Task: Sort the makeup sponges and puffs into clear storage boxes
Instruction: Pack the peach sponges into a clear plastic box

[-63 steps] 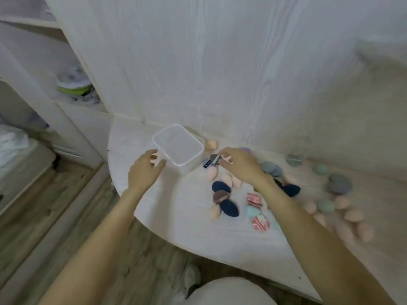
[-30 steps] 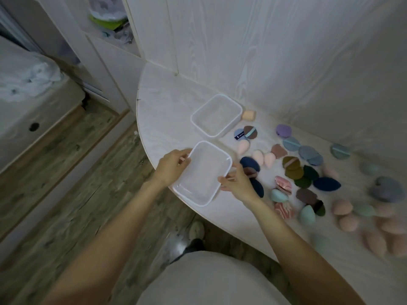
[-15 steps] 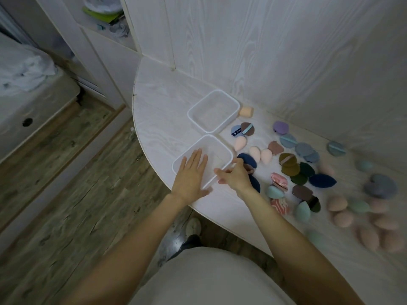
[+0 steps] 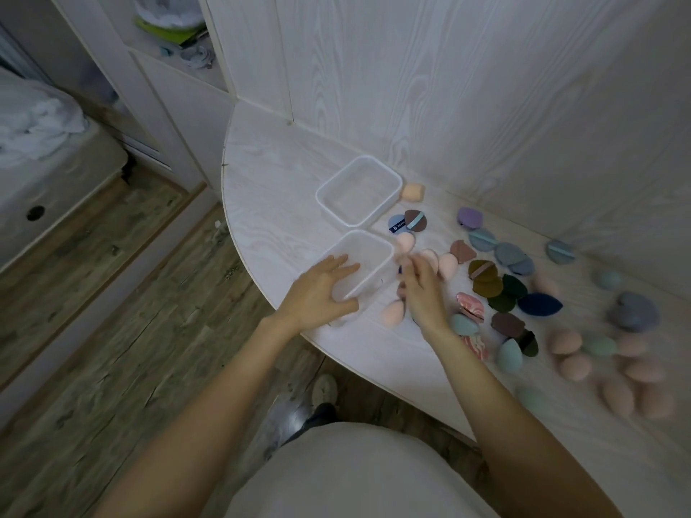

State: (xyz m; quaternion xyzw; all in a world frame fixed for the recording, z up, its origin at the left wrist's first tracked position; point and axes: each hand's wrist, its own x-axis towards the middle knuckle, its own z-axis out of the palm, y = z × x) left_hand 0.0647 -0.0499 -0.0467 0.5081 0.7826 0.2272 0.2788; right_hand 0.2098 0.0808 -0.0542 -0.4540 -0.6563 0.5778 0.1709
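Two clear storage boxes sit on the white table, both with nothing in them: a far box and a near box by the table's curved edge. My left hand grips the near box's front left corner, fingers over the rim and thumb along the front wall. Just right of that box is my right hand, blurred, with its fingers stretched toward pink egg-shaped sponges. Nothing shows in it. A peach sponge lies beside its wrist. Flat puffs in dark colours spread to the right.
More peach and green sponges lie at the far right, beside a grey one. A peach cube sponge sits behind the far box. The wall panel stands close behind. Floor and my shoe are below the table edge.
Both hands brought a second clear box down next to the first. My left hand went from lying flat on it to gripping its corner. My right hand left the box and moved over the sponges.
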